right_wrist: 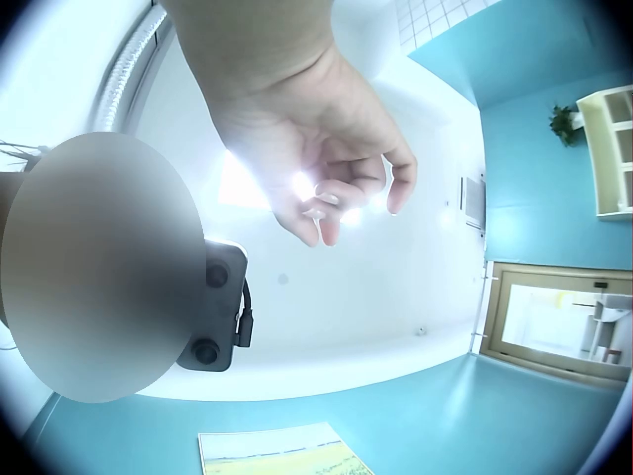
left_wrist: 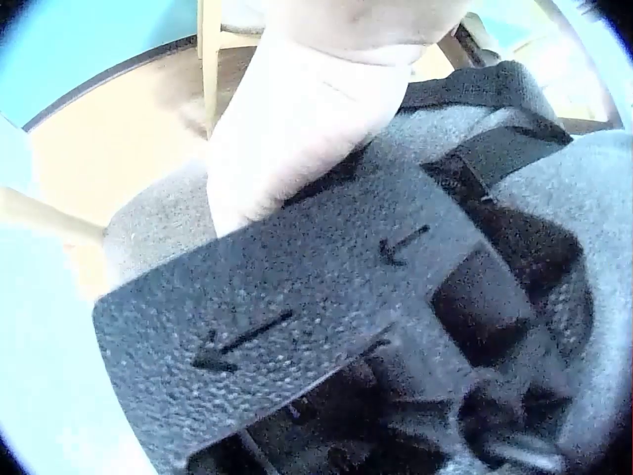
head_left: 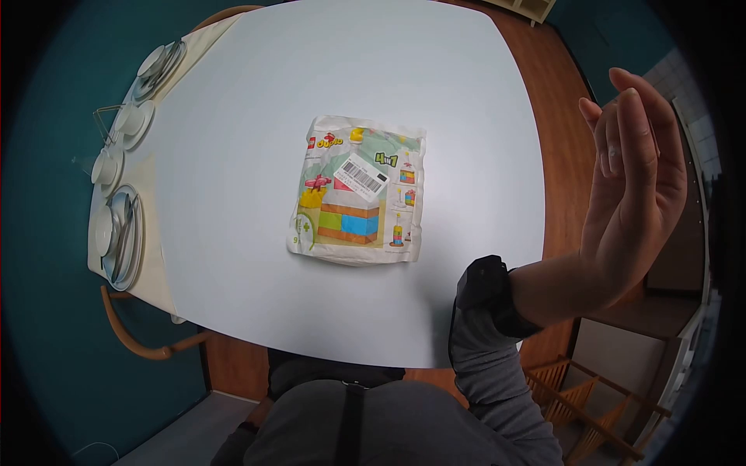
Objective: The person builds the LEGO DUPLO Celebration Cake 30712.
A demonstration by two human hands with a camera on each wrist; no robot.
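- Beyond the table edge, my right hand is showing loosely bent fingers, holding nothing.
- I cannot tell how open my left hand is.
- The packet is lying mid-table, room surrounding it.

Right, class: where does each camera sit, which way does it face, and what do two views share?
Head: on the head, facing down at the LEGO Duplo packet on the white table; the torso and right hand show.
Left wrist: strapped there, facing grey clothing; bare wrist shows, fingers don't.
Right wrist: strapped there, facing up at the ceiling; that hand shows.
Shared by head and right wrist: right hand.
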